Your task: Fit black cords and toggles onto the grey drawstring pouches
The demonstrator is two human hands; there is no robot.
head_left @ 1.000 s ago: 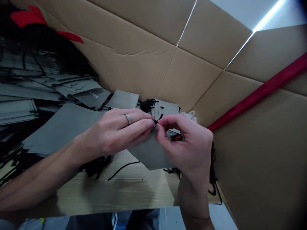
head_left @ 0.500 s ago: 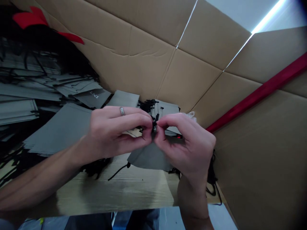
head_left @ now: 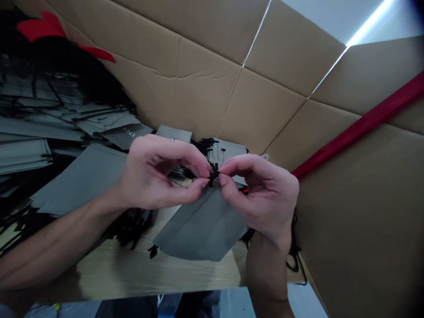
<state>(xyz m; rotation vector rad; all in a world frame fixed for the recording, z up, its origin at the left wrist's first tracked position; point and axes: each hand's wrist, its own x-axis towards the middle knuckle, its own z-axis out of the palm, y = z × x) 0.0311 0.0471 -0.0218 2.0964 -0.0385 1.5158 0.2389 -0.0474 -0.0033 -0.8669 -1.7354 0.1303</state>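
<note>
Thumb and forefinger of my left hand pinch a black cord at a small knot. From the other side, my right hand pinches the same cord, its fingertips almost meeting the left ones. Below the fingers hangs a grey fabric pouch, tilted, with a stitched seam near the cord. A short black cord end shows at the pouch's lower left corner. Part of the pouch is hidden behind my right hand.
Stacked grey pouches with black cords cover the left side. More pouches lie behind my hands. Cardboard walls enclose the table, and a dark red strip runs along the right one. Red fabric lies at upper left.
My left hand has turned, with its thumb now lower and its fingers more arched. The pouch has swung down and left, showing more of its surface. My right hand has barely moved.
</note>
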